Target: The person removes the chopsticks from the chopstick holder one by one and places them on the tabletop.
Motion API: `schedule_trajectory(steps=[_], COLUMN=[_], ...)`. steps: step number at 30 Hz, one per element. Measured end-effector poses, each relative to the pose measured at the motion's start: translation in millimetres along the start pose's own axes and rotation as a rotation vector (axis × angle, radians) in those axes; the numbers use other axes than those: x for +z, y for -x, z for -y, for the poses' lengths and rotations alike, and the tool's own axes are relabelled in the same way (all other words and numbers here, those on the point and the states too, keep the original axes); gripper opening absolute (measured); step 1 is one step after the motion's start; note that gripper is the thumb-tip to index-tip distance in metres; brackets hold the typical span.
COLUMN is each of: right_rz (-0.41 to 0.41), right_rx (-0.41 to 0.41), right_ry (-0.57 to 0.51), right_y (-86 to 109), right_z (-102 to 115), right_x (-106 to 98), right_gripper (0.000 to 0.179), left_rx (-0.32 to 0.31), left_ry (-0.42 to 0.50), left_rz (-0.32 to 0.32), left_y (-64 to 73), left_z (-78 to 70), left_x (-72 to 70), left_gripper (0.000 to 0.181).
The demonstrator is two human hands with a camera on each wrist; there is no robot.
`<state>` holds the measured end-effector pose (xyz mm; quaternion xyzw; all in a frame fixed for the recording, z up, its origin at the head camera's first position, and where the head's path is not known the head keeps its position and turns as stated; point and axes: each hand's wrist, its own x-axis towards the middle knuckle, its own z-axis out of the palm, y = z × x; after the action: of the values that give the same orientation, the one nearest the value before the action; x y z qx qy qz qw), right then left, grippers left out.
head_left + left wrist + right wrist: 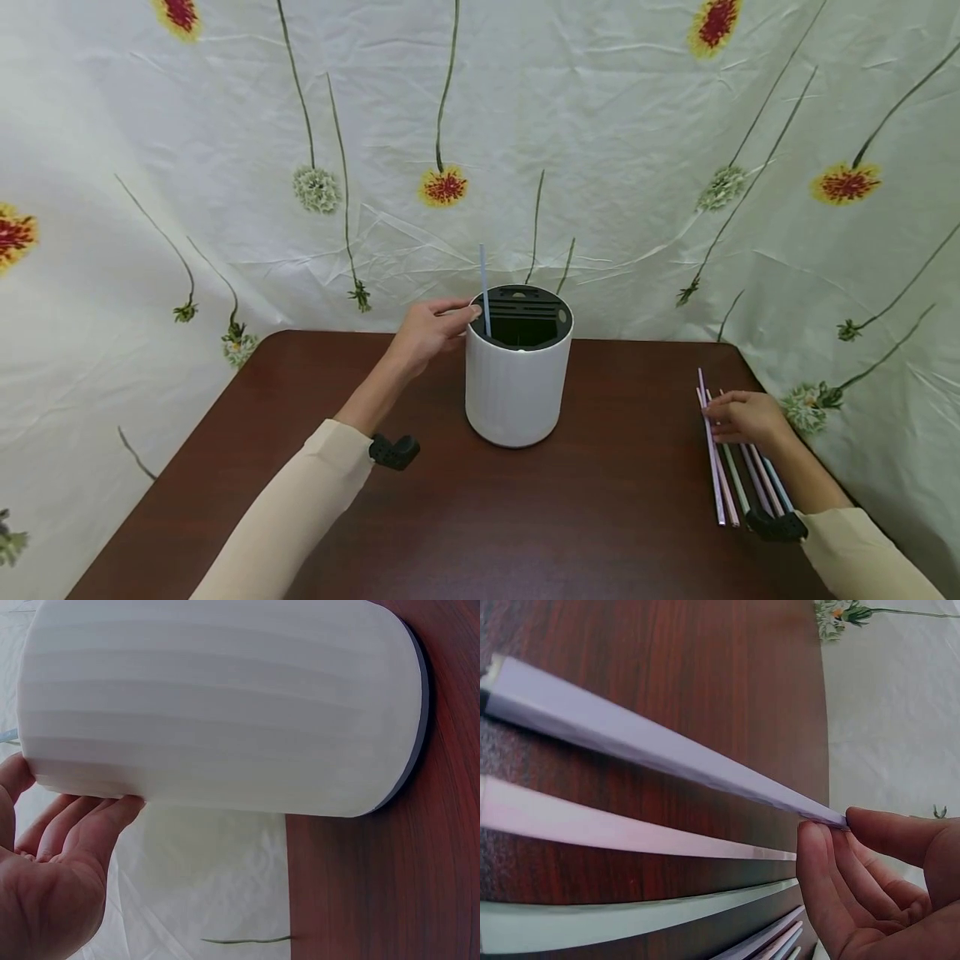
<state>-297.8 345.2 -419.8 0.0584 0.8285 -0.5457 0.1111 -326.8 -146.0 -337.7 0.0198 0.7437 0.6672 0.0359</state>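
A white round holder (516,392) with a black slotted top stands upright on the table. One thin pale blue stick (485,292) rises from the left side of that top. My left hand (438,327) touches the holder's upper left edge, thumb at the rim; in the left wrist view its fingers (94,825) lie against the ribbed side wall. Far to the right, my right hand (746,419) pinches one end of a lavender stick (645,735) between thumb and fingertips. Beside it, pink (607,832) and pale green (630,919) sticks lie on the table, with several more partly under the hand.
The dark brown wooden table (420,525) ends at a back edge just behind the holder. A white flowered cloth (615,142) hangs behind it and along the right side. Each wrist wears a black camera band.
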Motion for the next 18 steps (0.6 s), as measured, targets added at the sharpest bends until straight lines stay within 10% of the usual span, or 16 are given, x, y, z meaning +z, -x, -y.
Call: schedule_trajectory(steps=[18], right_rz=[-0.008], right_rx=[0.015], right_ry=[0.062], right_y=[-9.4], right_z=[-6.3], right_x=[4.0], right_gripper=[0.03], left_rx=[0.0], left_ry=[0.009], left_rz=[0.0], left_y=[0.9], left_z=[-0.8], left_x=[0.1], left_gripper=[0.048])
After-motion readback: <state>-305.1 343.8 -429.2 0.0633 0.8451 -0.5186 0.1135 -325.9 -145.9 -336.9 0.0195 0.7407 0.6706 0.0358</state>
